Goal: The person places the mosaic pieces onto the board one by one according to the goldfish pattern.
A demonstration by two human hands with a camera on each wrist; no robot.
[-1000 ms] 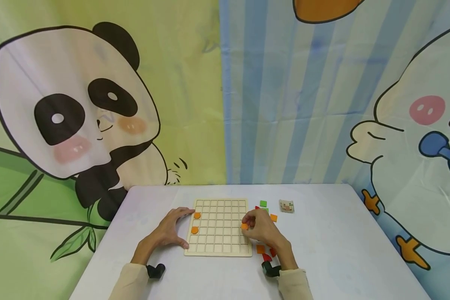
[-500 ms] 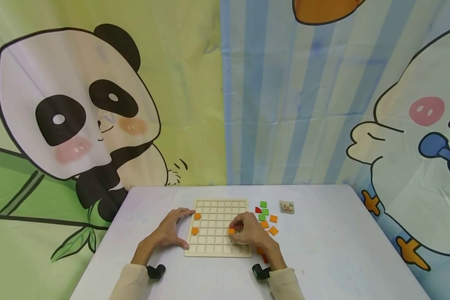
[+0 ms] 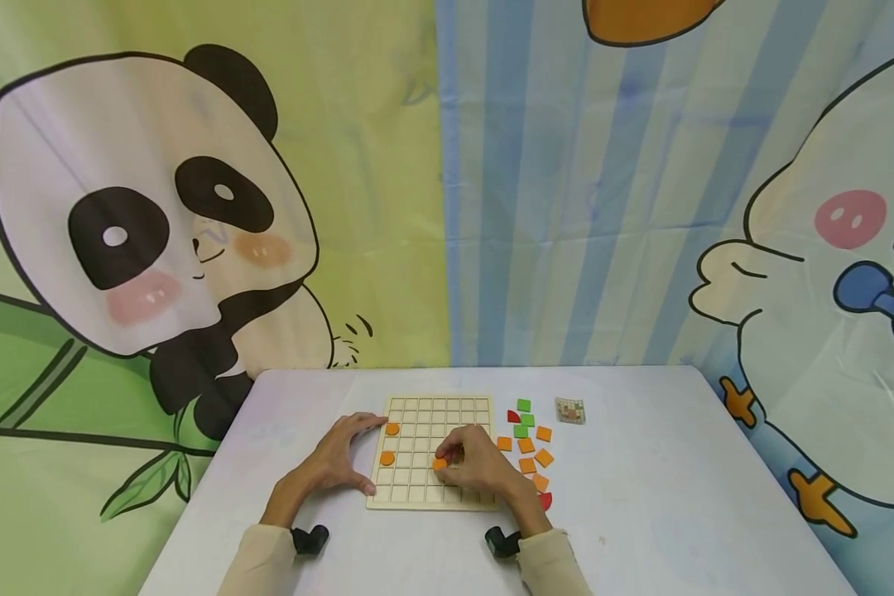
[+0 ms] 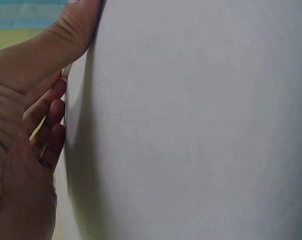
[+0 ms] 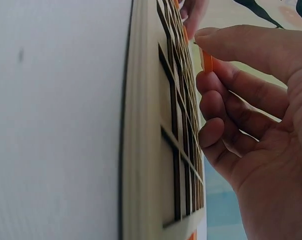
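Observation:
A pale wooden grid board lies on the table, with an orange round tile and a second orange round tile in its left column. My left hand rests at the board's left edge, thumb and index finger spread apart and touching it. Above the middle of the board, my right hand pinches an orange tile between thumb and fingers. The right wrist view shows that tile edge-on, raised off the grid, so its outline cannot be told there.
Right of the board lie several orange square tiles, green squares and red curved-edge pieces. A small patterned card lies behind them to the right. A cartoon curtain hangs behind the white table.
My right hand has moved left from the board's right edge to above its middle, carrying the orange tile. More loose tiles have come into view. The left hand has stayed in place.

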